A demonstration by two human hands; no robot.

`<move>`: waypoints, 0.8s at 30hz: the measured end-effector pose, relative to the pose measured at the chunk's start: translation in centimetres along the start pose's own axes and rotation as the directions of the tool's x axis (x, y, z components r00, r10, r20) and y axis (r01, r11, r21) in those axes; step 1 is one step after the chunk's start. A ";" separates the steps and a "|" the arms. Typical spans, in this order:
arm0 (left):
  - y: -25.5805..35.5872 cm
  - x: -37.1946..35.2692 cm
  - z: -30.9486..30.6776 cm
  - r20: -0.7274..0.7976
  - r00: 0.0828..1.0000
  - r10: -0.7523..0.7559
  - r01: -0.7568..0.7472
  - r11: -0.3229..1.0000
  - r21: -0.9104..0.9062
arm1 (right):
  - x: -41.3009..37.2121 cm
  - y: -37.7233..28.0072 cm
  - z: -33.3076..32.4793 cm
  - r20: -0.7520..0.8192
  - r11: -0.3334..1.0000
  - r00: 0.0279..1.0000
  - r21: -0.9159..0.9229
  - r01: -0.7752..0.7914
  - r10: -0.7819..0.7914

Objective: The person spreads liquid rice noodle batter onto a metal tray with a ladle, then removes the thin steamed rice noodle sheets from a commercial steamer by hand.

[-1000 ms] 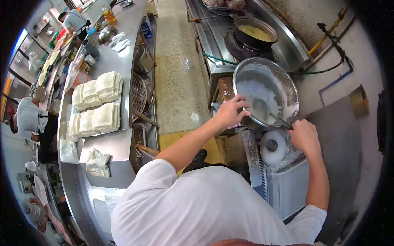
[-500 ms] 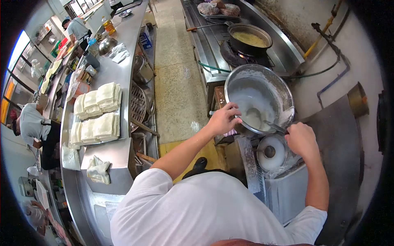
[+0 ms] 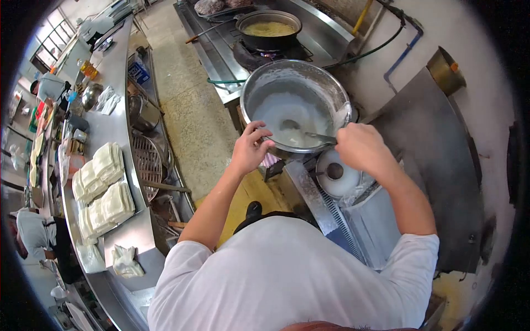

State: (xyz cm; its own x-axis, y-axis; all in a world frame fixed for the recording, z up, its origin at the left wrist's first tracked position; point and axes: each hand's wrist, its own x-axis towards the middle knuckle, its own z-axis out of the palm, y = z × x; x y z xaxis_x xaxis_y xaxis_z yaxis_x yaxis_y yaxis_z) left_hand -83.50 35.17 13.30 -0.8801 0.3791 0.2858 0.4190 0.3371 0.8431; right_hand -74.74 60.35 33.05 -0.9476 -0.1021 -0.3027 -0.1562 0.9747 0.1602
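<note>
A large metal mixing bowl (image 3: 338,94) holds a thin white batter (image 3: 312,113), with smears of it on the inner wall. The fingers of my left hand (image 3: 251,148) curl over the near-left rim and grip it. In my right hand (image 3: 364,146), closed around the handle, is a metal ladle (image 3: 317,137) whose cup lies partly in the batter. Just below the bowl stands a smaller round pot (image 3: 349,185) of white liquid, with a dark round shape in its middle that I cannot make out.
Behind the bowl, a wok (image 3: 270,41) of yellowish contents sits over a lit burner. Stacked pale sheets (image 3: 107,207) and a crumpled cloth (image 3: 126,260) lie on the left steel counter (image 3: 114,71). People work farther left. A brass-coloured pot (image 3: 444,71) is at the right wall.
My view has turned to the right, so the bowl and counter appear farther left. My left hand stays on the rim and the ladle remains in my right hand.
</note>
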 end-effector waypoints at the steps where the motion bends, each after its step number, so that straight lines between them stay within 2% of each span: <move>1: -0.2 0.0 0.1 -0.003 1.000 0.004 -0.004 1.000 -0.003 | 0.2 -0.5 0.4 -0.017 0.999 1.000 0.046 -0.025 0.026; 4: -0.3 0.0 0.2 0.000 1.000 0.011 -0.011 0.999 0.044 | 2.3 0.6 4.6 -0.086 0.992 0.990 0.075 -0.101 0.108; 7: -0.4 -0.2 0.2 -0.033 0.999 0.018 -0.017 1.000 0.024 | 2.3 2.5 5.4 -0.162 0.999 0.986 0.023 -0.042 0.045; 9: -1.0 -0.4 0.4 -0.040 0.998 0.039 -0.039 0.999 0.023 | 1.3 2.1 3.0 -0.108 1.000 0.994 -0.017 -0.020 0.018; 10: 0.2 -0.5 0.0 -0.014 0.999 -0.029 0.030 0.999 0.022 | 0.4 2.0 1.6 -0.088 1.000 0.996 -0.027 0.009 -0.011; 12: 0.5 -0.5 -0.1 0.003 1.000 -0.022 0.022 0.996 0.091 | -0.1 1.6 0.9 -0.081 0.997 0.995 -0.053 0.057 -0.061; 15: 1.2 -0.7 -0.2 -0.003 0.998 -0.063 0.062 0.993 0.098 | 0.2 1.6 2.4 -0.213 0.996 0.977 0.081 0.038 -0.020; 18: 1.0 -0.7 0.0 0.001 0.998 -0.062 0.062 0.992 0.110 | 2.0 3.0 5.4 -0.265 0.995 0.964 0.098 0.008 0.019; 19: 0.9 -0.7 0.0 -0.006 0.998 -0.062 0.063 0.992 0.112 | 2.1 3.4 5.5 -0.269 0.995 0.963 0.096 0.013 0.013; 21: 0.7 -0.6 0.1 -0.001 0.999 -0.045 0.045 0.989 0.142 | 2.1 3.8 5.1 -0.172 1.000 0.985 -0.011 -0.028 0.025; 24: 0.9 -0.4 -0.1 0.018 0.999 -0.037 0.034 0.987 0.154 | 0.4 2.9 1.8 -0.097 0.999 0.995 -0.033 0.018 -0.021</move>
State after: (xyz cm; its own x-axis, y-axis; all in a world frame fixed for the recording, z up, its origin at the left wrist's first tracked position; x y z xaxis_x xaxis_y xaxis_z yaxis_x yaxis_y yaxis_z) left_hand -82.78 35.18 13.97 -0.8909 0.3816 0.2462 0.4184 0.4789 0.7718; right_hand -75.11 63.53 31.69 -0.9667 -0.1411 -0.2133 -0.1819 0.9657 0.1854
